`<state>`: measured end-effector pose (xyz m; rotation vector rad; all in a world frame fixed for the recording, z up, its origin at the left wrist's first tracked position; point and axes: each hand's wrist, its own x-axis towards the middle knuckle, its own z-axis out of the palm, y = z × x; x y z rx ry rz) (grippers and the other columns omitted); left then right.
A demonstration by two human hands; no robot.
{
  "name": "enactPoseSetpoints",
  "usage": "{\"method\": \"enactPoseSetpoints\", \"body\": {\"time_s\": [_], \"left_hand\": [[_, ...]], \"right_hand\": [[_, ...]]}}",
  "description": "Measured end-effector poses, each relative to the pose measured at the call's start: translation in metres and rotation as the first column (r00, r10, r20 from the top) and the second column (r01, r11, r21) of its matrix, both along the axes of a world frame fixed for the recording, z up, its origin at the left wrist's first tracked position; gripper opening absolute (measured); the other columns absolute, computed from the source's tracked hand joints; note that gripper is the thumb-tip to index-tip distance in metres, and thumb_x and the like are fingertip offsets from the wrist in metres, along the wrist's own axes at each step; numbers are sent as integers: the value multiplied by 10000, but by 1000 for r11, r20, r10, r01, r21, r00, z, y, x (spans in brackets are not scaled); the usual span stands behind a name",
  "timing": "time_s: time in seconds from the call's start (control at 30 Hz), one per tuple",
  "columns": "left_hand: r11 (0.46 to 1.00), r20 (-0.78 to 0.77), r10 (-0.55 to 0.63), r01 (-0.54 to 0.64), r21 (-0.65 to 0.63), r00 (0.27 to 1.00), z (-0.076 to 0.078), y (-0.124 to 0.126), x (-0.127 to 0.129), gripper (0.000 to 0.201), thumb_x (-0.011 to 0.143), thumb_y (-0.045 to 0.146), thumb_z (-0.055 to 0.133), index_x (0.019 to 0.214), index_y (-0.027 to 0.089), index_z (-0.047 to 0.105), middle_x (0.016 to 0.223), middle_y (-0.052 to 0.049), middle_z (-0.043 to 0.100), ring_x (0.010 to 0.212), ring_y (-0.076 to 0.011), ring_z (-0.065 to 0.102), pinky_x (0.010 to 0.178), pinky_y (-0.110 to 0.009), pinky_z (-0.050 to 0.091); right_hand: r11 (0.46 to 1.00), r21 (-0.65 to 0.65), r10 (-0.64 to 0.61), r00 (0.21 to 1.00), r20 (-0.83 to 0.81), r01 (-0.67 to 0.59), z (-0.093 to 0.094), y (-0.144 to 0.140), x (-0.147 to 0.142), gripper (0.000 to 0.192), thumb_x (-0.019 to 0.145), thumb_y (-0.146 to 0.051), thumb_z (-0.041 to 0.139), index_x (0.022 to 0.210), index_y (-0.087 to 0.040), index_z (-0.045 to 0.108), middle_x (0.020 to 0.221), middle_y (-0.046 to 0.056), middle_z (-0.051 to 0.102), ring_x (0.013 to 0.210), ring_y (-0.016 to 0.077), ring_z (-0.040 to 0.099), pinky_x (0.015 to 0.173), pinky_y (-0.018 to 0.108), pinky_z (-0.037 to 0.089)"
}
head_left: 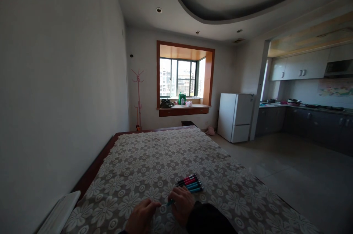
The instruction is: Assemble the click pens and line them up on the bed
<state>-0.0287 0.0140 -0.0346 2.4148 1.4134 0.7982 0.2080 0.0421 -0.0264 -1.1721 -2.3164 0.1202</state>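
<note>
**A:** What are the fingers doing at the bottom of the frame?

**B:** The right hand point(182, 204) is curled down over a teal pen point(168, 202), fingertips closed on it near its end. The left hand point(142, 216) lies beside it with the fingers bent toward the pen's tip; whether they pinch the tip or only touch it, I cannot tell — the hands are small and dim here.

**A:** And where does the pen sit?

**B:** Low on the lace tablecloth point(154, 160), between the two hands, lying nearly flat.

**A:** What lies around them?

**B:** Just beyond the right hand, a row of pens point(190, 183) rests side by side on the cloth — dark and red ones farther off, blue and teal ones nearer. A white tray point(59, 213) lies at the table's left edge, against the wall point(55, 79).

**A:** Anything crowding the hands?

**B:** The dark sleeve point(206, 219) of the right arm covers the cloth below the wrist. The rest stands well apart: a pink coat stand point(138, 98) in the corner, a window sill point(183, 108) with bags and a green container, a white fridge point(235, 117) and the kitchen counter point(303, 110) on the right.
</note>
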Motion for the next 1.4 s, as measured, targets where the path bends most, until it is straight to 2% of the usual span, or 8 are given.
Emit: {"method": "enactPoseSetpoints", "body": {"time_s": [0.2,0.37,0.47,0.6,0.73,1.1,1.27,1.4], "left_hand": [[997,-10,70,-70,-45,998,4,2,-3,388,959,229,360,1071,307,724,1044,-44,720,987,-192,688,872,-299,504],[979,-92,166,-175,-104,982,12,12,-22,338,958,206,393,1049,277,711,1073,-34,718,1003,-189,677,905,-311,482],[969,-75,224,-230,-91,972,18,11,-29,325,953,184,407,1070,248,703,1109,-44,714,1018,-196,675,906,-311,490],[989,-34,142,-143,-43,989,18,10,-26,291,958,229,460,1075,242,726,1075,-69,722,972,-215,676,868,-330,517],[998,-30,51,-52,-36,998,19,9,-22,295,949,207,477,1092,256,731,1068,-59,720,983,-205,666,887,-325,518],[998,-55,38,-41,-49,998,24,5,-19,294,967,215,465,1113,241,718,1100,-49,728,1025,-213,666,912,-342,516],[998,-6,23,-23,-51,1000,25,4,-19,336,934,150,453,1121,246,715,1090,-34,727,1010,-189,672,907,-317,526],[999,28,-9,10,-50,1000,26,3,-18,322,954,188,451,1121,245,720,1088,-37,721,999,-183,676,898,-306,527]], "right_hand": [[1000,-14,-26,998,52,27,5,0,2,99,820,-287,675,909,-250,653,961,0,690,920,189,621,817,327,370],[999,-22,-31,998,55,32,5,4,6,86,857,-274,676,936,-240,681,978,20,690,943,192,618,824,324,395],[1000,-25,6,998,69,-4,10,1,7,75,873,-249,673,934,-213,697,974,51,686,940,201,612,828,331,420],[976,-13,216,970,109,-216,12,1,7,120,920,-213,624,1004,-218,709,1015,67,680,987,200,592,864,334,433],[950,36,304,947,104,-310,13,1,9,191,974,-240,542,1056,-226,713,1009,74,676,974,198,579,875,345,423],[947,12,315,935,160,-321,25,-2,13,249,992,-253,506,1081,-265,739,1033,62,684,1003,206,556,934,381,370],[957,-48,292,943,161,-288,28,-3,16,177,896,-181,581,982,-231,727,969,51,690,954,204,572,893,367,364],[970,-43,244,961,128,-240,26,-3,15,92,900,-267,632,933,-215,700,927,39,694,914,197,580,861,353,359]]}}
